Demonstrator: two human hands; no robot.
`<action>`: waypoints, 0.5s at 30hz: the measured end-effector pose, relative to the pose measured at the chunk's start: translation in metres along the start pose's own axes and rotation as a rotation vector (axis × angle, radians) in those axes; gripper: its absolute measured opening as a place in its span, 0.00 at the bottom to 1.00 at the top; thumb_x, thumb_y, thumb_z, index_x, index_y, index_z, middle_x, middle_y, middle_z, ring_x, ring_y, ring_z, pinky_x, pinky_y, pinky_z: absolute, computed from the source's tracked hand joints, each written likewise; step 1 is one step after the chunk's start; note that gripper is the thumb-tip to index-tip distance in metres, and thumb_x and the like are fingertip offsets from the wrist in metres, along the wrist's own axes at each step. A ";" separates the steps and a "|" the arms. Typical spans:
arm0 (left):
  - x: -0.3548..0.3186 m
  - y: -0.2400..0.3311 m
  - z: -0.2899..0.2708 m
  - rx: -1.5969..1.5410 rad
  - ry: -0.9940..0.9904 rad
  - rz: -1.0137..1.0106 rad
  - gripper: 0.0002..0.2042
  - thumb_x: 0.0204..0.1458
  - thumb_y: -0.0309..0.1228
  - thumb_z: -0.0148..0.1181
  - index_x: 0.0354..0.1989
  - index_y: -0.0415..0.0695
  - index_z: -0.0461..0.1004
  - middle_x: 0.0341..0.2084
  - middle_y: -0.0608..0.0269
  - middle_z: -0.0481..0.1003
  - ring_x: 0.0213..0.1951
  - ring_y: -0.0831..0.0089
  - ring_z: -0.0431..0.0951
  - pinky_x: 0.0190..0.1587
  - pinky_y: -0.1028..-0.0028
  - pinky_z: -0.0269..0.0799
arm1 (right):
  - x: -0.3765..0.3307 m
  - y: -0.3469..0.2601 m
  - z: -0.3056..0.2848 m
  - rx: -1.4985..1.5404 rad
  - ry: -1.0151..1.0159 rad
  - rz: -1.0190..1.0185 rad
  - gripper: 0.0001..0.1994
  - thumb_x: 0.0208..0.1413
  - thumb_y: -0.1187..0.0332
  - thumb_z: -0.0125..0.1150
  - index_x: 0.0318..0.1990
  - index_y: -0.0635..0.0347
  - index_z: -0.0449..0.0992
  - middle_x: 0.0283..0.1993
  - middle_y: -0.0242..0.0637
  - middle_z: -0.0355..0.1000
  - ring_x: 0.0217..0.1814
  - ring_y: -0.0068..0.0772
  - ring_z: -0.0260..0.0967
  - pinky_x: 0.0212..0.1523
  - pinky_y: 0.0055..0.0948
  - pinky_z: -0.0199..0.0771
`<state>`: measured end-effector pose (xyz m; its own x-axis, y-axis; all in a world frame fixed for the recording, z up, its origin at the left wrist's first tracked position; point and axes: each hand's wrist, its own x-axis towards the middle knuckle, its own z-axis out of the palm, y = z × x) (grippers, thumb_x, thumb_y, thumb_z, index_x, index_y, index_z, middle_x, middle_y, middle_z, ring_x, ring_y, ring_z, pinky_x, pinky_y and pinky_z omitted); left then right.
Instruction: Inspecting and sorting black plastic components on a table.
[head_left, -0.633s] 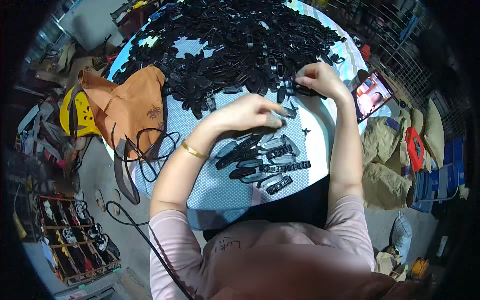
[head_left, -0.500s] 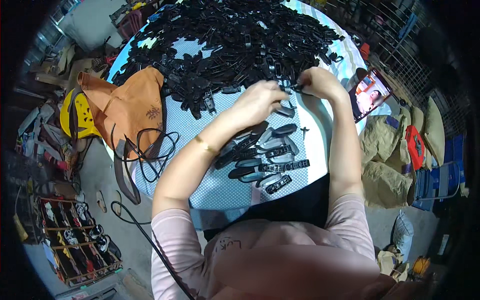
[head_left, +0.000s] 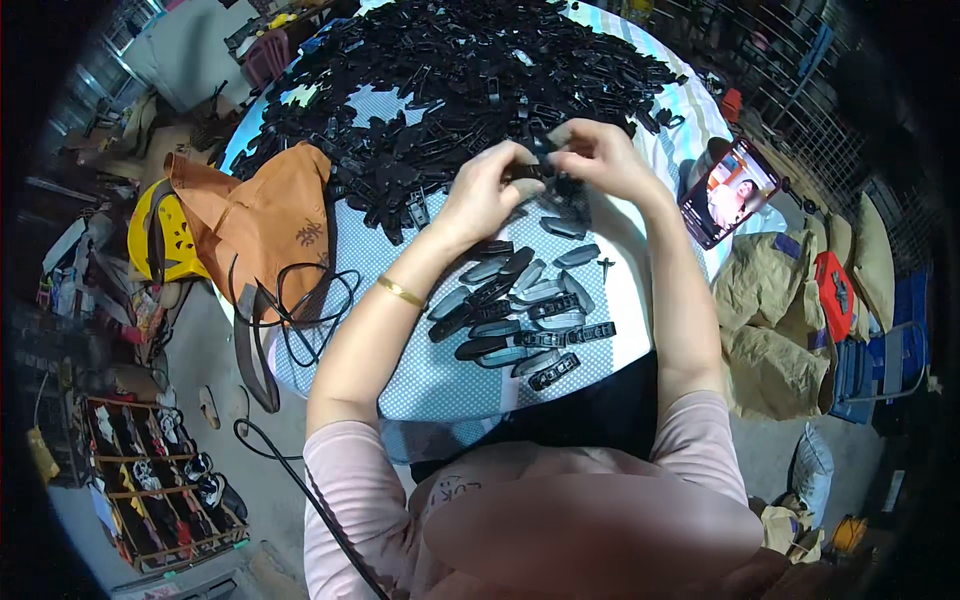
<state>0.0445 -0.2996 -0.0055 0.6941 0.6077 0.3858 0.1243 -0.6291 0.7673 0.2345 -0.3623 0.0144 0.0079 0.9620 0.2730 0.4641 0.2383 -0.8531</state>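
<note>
My left hand [head_left: 487,188] and my right hand [head_left: 596,157] meet over the table and pinch one small black plastic piece [head_left: 531,171] between their fingertips. A large heap of similar black pieces [head_left: 450,80] covers the far half of the table. Below my hands lies a small group of several finished-looking oblong black pieces [head_left: 520,315] on the pale dotted tablecloth [head_left: 430,385]. A gold bangle sits on my left wrist.
A brown leather bag [head_left: 265,215] with black cords lies at the table's left. A phone [head_left: 728,192] with a lit screen leans at the right edge. Brown sacks [head_left: 775,320] and a red item stand on the floor at right; a rack of shoes [head_left: 150,470] at lower left.
My left hand has lifted from the small group of pieces and moved up to join my right hand, which shifted left; both now hold one black piece.
</note>
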 end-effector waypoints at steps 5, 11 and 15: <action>-0.006 -0.003 -0.017 -0.398 0.036 -0.131 0.14 0.39 0.19 0.63 0.36 0.37 0.70 0.31 0.63 0.73 0.33 0.76 0.73 0.36 0.78 0.71 | 0.002 -0.010 0.032 -0.240 0.137 -0.412 0.13 0.54 0.71 0.52 0.45 0.66 0.71 0.32 0.35 0.71 0.27 0.20 0.68 0.26 0.19 0.67; -0.008 -0.006 -0.026 -0.948 0.201 -0.243 0.17 0.42 0.16 0.59 0.43 0.37 0.69 0.34 0.63 0.73 0.35 0.78 0.74 0.42 0.79 0.71 | -0.005 -0.032 0.049 0.283 0.058 -0.011 0.12 0.57 0.71 0.48 0.47 0.65 0.69 0.30 0.34 0.71 0.24 0.19 0.69 0.24 0.16 0.69; -0.009 -0.007 -0.027 -1.013 0.190 -0.273 0.16 0.43 0.18 0.60 0.44 0.36 0.71 0.34 0.63 0.74 0.34 0.79 0.74 0.40 0.81 0.70 | -0.004 -0.029 0.047 0.358 0.046 0.028 0.11 0.58 0.70 0.47 0.45 0.65 0.69 0.29 0.33 0.71 0.22 0.19 0.68 0.21 0.16 0.68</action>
<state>0.0185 -0.2880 -0.0007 0.5988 0.7880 0.1431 -0.4495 0.1827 0.8744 0.1791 -0.3666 0.0174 0.0601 0.9638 0.2597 0.1232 0.2510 -0.9601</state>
